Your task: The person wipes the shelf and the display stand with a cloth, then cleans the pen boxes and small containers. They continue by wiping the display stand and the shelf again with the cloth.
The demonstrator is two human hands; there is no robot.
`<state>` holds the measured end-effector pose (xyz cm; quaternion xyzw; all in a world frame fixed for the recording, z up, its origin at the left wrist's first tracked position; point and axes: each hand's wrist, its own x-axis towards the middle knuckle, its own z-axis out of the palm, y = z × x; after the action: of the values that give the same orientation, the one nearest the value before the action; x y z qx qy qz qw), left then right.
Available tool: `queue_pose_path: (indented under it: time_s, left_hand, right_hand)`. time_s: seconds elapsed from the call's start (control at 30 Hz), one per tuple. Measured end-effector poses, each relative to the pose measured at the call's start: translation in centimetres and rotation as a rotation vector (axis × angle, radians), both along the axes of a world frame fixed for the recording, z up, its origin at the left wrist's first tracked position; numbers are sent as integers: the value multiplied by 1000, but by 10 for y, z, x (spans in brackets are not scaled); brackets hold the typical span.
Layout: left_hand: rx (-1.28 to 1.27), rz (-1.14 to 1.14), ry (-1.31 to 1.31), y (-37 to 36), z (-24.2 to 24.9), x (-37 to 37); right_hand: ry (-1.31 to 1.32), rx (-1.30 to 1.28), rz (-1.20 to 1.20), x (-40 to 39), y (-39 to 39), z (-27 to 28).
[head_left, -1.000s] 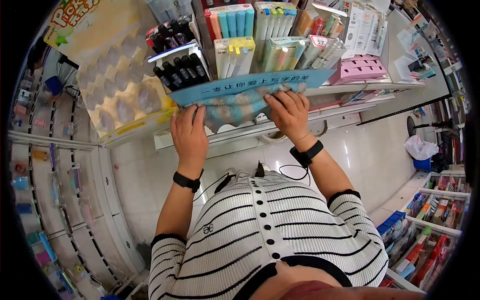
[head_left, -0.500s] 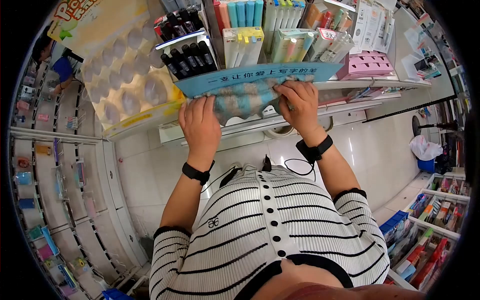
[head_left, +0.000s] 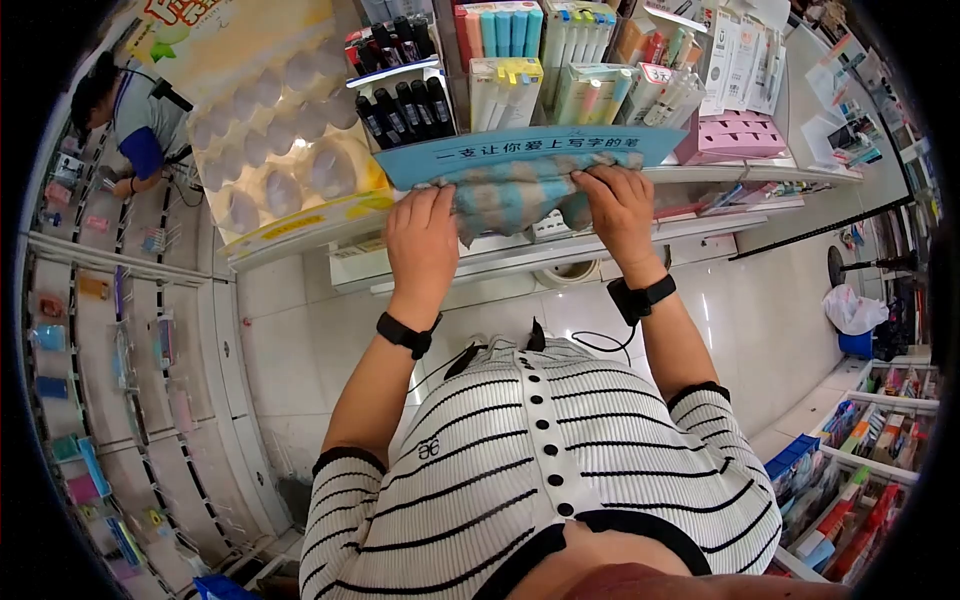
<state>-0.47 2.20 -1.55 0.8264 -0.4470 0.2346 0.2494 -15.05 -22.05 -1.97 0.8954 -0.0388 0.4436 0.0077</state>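
Note:
A grey and turquoise striped cloth (head_left: pixel 515 205) is draped along the front edge of the shelf, stretched between my two hands. My left hand (head_left: pixel 422 240) grips its left end, fingers curled over the edge. At the cloth's right end, my right hand (head_left: pixel 618 210) pinches it between thumb and fingers. Right behind the cloth stands a blue sign (head_left: pixel 530 155) with Chinese writing, the front of the pen display. Black markers (head_left: pixel 405 112) sit upright in a box behind the sign's left part.
A yellow display tray (head_left: pixel 275 150) with clear oval hollows lies left of the pens. Pink boxes (head_left: pixel 735 138) stand to the right. Pen boxes (head_left: pixel 505 92) fill the back. Another person (head_left: pixel 135 120) is at the hanging racks, far left. Drawers of goods (head_left: pixel 860 480) lie at lower right.
The view has shifted, so the display and both hands appear slightly farther right. More of the person at the left is visible. My hands keep hold of the cloth.

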Motion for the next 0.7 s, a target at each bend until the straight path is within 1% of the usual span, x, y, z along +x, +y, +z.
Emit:
queue_pose_path:
  time_s: [0.17,0.3,0.33,0.4,0.47,0.5,0.53,0.57,0.6,0.67,0.7]
  left_hand:
    - [-60,-24,-42,-12,0,-2]
    - [-10,-36,13,-9,11,0]
    - [-50,-64,4,-8,18,-4]
    - [-92,-90,-8,-9,35,-12]
    - [-188,-147,-133,-13,55,-20]
    - [-193,-147,-134,-16,67,-21]
    - [-234,-154,-214,-19,79,-22]
    - [-275,-161,-294,-23,92,-23]
    - [-282,-166,-295,-27,106,-22]
    - [-318,-123,-443,-40,133,-15]
    - [-323,-122,-444,-47,145,-9]
  right_hand:
    - [16,82,-5,-5,-6,2]
    - [2,152,24,-7,-6,5]
    - [0,149,24,-9,-6,8]
    - [-119,177,22,-19,-4,16]
    - [-142,146,10,-27,-6,21]
    - [-190,169,22,-30,-7,25]
    - [-239,190,34,-33,-8,31]
    - [-229,183,35,-35,-7,40]
    - [-230,177,30,-36,-6,49]
    - [-306,248,22,-37,-4,64]
    - [-333,223,16,-37,-6,71]
